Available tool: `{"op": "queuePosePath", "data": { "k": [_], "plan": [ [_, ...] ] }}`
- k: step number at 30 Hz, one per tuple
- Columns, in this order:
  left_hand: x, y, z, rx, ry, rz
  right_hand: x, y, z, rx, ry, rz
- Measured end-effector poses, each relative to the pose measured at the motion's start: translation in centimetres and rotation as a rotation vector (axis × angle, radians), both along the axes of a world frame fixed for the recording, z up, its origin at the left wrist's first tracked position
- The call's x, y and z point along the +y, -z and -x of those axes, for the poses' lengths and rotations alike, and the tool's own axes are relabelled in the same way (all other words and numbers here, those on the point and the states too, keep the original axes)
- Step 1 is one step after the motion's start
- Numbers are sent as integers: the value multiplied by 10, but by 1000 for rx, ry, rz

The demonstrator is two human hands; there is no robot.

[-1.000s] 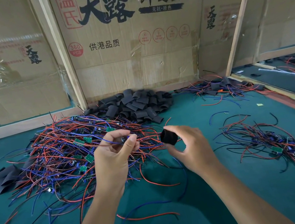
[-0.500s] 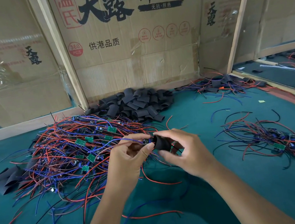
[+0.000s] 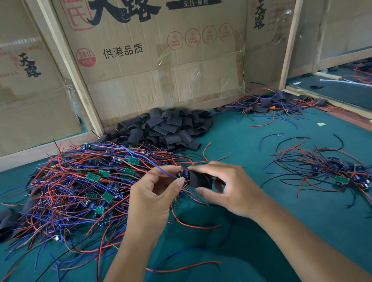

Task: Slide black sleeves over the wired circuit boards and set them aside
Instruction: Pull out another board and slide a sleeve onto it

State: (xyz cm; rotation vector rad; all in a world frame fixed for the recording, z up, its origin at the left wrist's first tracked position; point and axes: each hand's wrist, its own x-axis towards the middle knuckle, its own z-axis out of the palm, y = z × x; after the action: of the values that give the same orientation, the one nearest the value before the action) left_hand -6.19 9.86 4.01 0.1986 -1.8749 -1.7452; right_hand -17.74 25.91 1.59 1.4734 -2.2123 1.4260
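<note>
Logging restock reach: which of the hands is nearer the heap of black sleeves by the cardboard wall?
Right hand, below the heap of black sleeves; the left hand sits lower-left.

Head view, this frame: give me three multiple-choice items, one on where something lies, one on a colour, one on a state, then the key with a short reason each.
1. Where is the pile of loose black sleeves?
A. at the foot of the cardboard wall, behind the big wire heap
B. in the person's lap
C. on the smaller wire heap to the right

2. What colour is the table mat?
A. red
B. teal green
C. white

3. What is the right hand doing?
A. lying flat on the mat
B. pinching one black sleeve next to the board held by the left hand
C. reaching into the sleeve pile

Key: 1 A, the pile lies against the base of the wall; 2 B, the bare surface is teal; 3 B, thumb and fingers close round the sleeve at the left hand's fingertips.
</note>
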Motion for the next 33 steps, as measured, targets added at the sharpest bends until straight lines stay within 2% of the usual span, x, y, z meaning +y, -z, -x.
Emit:
{"op": "queuePosePath", "data": {
  "k": [22,33],
  "plan": [
    [4,4,2,1,-76,66,-2,0,-2,53,83,38],
    [11,4,2,-47,-14,-17,-2,-2,-5,92,116,13]
  ]
}}
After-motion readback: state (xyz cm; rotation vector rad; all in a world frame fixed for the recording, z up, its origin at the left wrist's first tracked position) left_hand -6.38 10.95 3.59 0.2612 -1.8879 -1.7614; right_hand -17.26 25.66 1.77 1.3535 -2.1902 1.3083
